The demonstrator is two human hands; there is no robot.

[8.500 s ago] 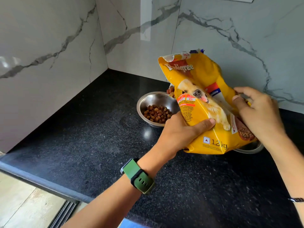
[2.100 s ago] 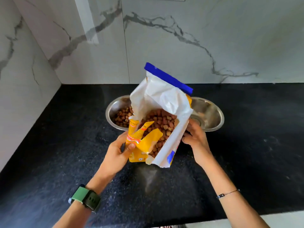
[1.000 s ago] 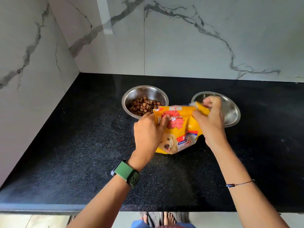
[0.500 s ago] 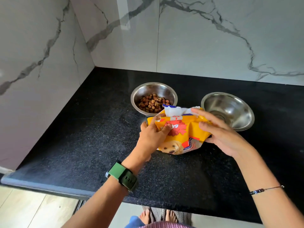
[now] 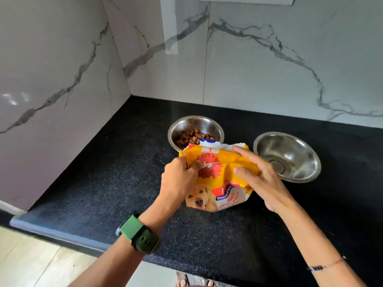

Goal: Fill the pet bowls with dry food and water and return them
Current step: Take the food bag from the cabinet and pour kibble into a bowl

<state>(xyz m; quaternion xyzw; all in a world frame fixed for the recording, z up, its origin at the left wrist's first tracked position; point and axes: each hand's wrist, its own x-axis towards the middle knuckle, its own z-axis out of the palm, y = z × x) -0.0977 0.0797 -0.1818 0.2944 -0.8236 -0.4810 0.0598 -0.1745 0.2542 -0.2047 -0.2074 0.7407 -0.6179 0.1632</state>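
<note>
— Where was the food bag at that moment?

— The yellow food bag [image 5: 217,177] stood upright on the black desk [image 5: 116,183], its top folded over. My left hand [image 5: 179,181] was clenched on the bag's left upper edge, and my right hand [image 5: 261,179] lay against its right upper side, fingers spread and pressing the folded top, not closed around it.

— And the bowls?

— The steel bowl with dry food [image 5: 195,132] sat just behind the bag, its near rim hidden by the bag's top; brown kibble [image 5: 190,138] covered the bottom. The second steel bowl [image 5: 287,157] sat to the bag's right and slightly behind it, just beyond my right fingers, with nothing in it that I could see.

— Anything else around the bag?

— A green watch [image 5: 137,234] was on my left wrist, nearer than the bag, and a thin bracelet [image 5: 325,265] on my right. Marble walls [image 5: 259,59] rose behind the bowls, meeting in a corner behind and left of the bag.
</note>
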